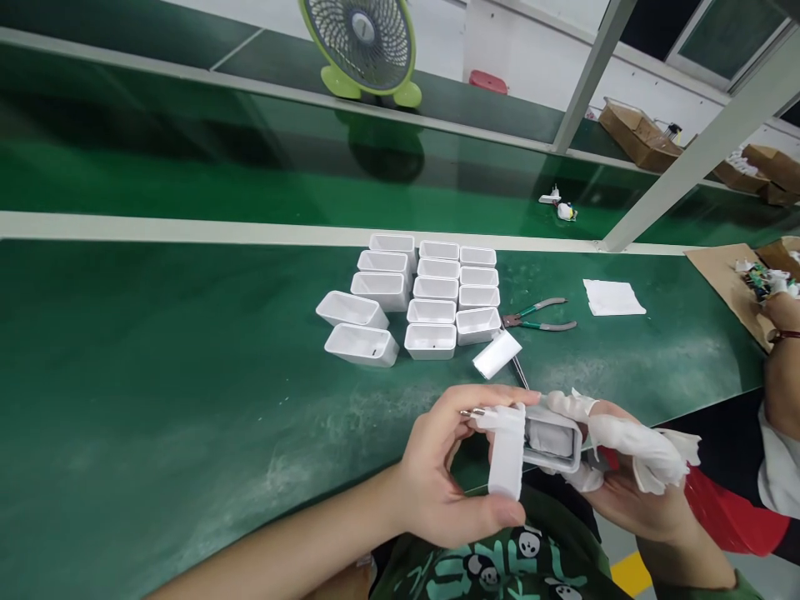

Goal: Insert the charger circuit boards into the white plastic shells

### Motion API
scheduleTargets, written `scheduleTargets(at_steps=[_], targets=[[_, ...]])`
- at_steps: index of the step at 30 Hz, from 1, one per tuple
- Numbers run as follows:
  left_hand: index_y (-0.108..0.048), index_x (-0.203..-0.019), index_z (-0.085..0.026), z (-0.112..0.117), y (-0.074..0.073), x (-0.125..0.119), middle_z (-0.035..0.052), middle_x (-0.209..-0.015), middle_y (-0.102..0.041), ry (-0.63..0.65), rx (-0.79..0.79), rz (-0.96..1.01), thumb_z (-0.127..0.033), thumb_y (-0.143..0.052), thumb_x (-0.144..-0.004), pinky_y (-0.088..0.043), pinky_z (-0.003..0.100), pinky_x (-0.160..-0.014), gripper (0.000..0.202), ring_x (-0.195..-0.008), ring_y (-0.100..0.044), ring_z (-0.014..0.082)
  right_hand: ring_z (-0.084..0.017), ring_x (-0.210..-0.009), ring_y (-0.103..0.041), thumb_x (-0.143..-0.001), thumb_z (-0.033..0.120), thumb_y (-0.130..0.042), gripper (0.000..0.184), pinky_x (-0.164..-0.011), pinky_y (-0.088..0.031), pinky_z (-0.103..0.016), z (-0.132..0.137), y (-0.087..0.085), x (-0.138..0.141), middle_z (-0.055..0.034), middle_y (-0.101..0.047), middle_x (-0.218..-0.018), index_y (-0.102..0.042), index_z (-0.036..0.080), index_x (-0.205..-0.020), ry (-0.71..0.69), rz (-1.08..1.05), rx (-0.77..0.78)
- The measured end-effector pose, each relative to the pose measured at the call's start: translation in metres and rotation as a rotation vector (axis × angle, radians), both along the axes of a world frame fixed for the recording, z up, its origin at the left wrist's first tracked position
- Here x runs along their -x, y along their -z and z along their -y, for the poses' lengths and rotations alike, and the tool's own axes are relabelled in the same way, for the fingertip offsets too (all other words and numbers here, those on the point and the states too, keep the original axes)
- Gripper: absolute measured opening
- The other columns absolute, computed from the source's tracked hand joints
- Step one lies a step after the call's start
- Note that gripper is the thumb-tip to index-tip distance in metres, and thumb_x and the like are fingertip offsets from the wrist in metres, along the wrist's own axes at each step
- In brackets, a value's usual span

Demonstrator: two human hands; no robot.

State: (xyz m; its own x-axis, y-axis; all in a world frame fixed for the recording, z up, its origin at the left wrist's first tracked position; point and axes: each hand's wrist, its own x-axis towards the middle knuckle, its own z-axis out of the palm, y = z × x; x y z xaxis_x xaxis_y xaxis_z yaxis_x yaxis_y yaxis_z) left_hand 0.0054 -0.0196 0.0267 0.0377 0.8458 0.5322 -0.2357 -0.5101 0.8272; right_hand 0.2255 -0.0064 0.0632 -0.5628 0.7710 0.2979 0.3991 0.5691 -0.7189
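Observation:
My left hand (450,475) is closed around a white plug piece (505,450) with metal pins sticking out to the left. My right hand (631,479), its fingertips wrapped in white cots, grips an open white plastic housing (553,437) pressed against that plug piece. Both hands are just off the near edge of the green table (156,375). Several empty white housings (431,292) stand in rows on the table beyond my hands, two of them lying on their sides at the left.
Green-handled pliers (537,315), a small white block with tweezers (498,354) and a folded white cloth (613,297) lie right of the housings. Another person's hand (781,317) works over cardboard (725,275) at far right. A green fan (362,46) stands behind.

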Motion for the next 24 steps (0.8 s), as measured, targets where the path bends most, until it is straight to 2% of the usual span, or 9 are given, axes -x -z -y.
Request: scheduleTargets(at_steps=[2, 4, 6, 8, 9, 12, 14, 19, 24], targets=[[-0.044, -0.133, -0.022, -0.003, 0.002, 0.001, 0.0182, -0.124, -0.062, -0.089, -0.082, -0.060, -0.053, -0.057, -0.096, -0.058, 0.024, -0.059, 0.050, -0.070, -0.066, 0.0136, -0.025, -0.100, -0.071, -0.085, 0.011, -0.068, 0.056, -0.087, -0.063, -0.039, -0.007, -0.003, 0.001, -0.0081, -0.067, -0.120, -0.049, 0.029, -0.134, 0.011, -0.027, -0.060], [-0.043, -0.134, -0.017, -0.006, 0.004, 0.002, 0.0208, -0.124, -0.060, -0.286, -0.195, -0.193, -0.053, -0.053, -0.098, -0.056, 0.025, -0.055, 0.053, -0.065, -0.062, 0.0117, -0.023, -0.101, -0.070, -0.086, 0.010, -0.067, 0.057, -0.086, -0.062, -0.035, -0.032, -0.006, 0.002, -0.0093, -0.066, -0.118, -0.045, 0.027, -0.135, 0.100, -0.079, -0.125], [-0.048, -0.127, -0.012, -0.011, 0.005, 0.003, 0.0185, -0.113, -0.063, -0.499, -0.309, -0.462, -0.044, -0.053, -0.099, -0.056, 0.026, -0.056, 0.043, -0.069, -0.064, 0.0145, -0.021, -0.098, -0.070, -0.087, 0.014, -0.067, 0.055, -0.081, -0.061, -0.030, -0.079, -0.009, 0.002, -0.0084, -0.064, -0.110, -0.039, 0.026, -0.133, 0.243, -0.115, -0.156], [-0.053, -0.115, -0.011, -0.015, 0.006, 0.003, 0.0140, -0.101, -0.066, -0.635, -0.373, -0.814, -0.027, -0.055, -0.097, -0.055, 0.029, -0.057, 0.024, -0.072, -0.066, 0.0187, -0.023, -0.101, -0.068, -0.089, 0.024, -0.061, 0.065, -0.082, -0.059, -0.033, -0.140, -0.011, 0.005, -0.0147, -0.057, -0.122, -0.020, 0.022, -0.139, 0.389, -0.119, -0.147], [-0.055, -0.111, -0.011, -0.016, 0.007, 0.003, 0.0126, -0.097, -0.066, -0.671, -0.380, -0.963, -0.019, -0.054, -0.094, -0.055, 0.030, -0.056, 0.019, -0.071, -0.066, 0.0200, -0.022, -0.103, -0.067, -0.090, 0.024, -0.055, 0.067, -0.081, -0.058, -0.032, -0.173, -0.012, 0.009, -0.0166, -0.053, -0.130, -0.012, 0.022, -0.141, 0.444, 0.011, -0.074], [-0.056, -0.110, -0.011, -0.019, 0.011, 0.001, 0.0101, -0.094, -0.066, -0.707, -0.355, -1.170, -0.013, -0.051, -0.091, -0.052, 0.031, -0.052, 0.020, -0.064, -0.063, 0.0197, -0.026, -0.098, -0.066, -0.087, 0.024, -0.058, 0.063, -0.082, -0.055, -0.036, -0.261, -0.003, 0.035, -0.0169, -0.060, -0.119, -0.024, 0.014, -0.140, 0.481, 0.154, -0.043], [-0.056, -0.112, -0.011, -0.020, 0.015, 0.001, 0.0093, -0.093, -0.065, -0.707, -0.325, -1.191, -0.013, -0.050, -0.090, -0.053, 0.031, -0.052, 0.023, -0.064, -0.064, 0.0198, -0.026, -0.099, -0.064, -0.089, 0.026, -0.060, 0.058, -0.087, -0.053, -0.039, -0.300, 0.011, 0.061, -0.0154, -0.062, -0.116, -0.033, 0.012, -0.139, 0.486, 0.222, -0.036], [-0.058, -0.109, -0.014, -0.021, 0.033, 0.002, 0.0149, -0.107, -0.065, -0.780, -0.260, -1.243, -0.013, -0.052, -0.086, -0.057, 0.028, -0.057, 0.024, -0.077, -0.069, 0.0226, -0.021, -0.095, -0.064, -0.098, 0.035, -0.060, 0.041, -0.086, -0.055, -0.040, -0.351, 0.044, 0.103, -0.0111, -0.061, -0.116, -0.051, 0.014, -0.132, 0.459, 0.348, -0.003], [-0.059, -0.104, -0.017, -0.020, 0.041, 0.002, 0.0111, -0.102, -0.069, -0.690, -0.176, -1.252, -0.010, -0.056, -0.079, -0.061, 0.028, -0.059, 0.026, -0.077, -0.071, 0.0224, -0.024, -0.113, -0.059, -0.099, 0.034, -0.059, 0.043, -0.095, -0.053, -0.044, -0.394, 0.044, 0.076, -0.0135, -0.052, -0.135, -0.049, 0.015, -0.137, 0.453, 0.498, -0.001]])
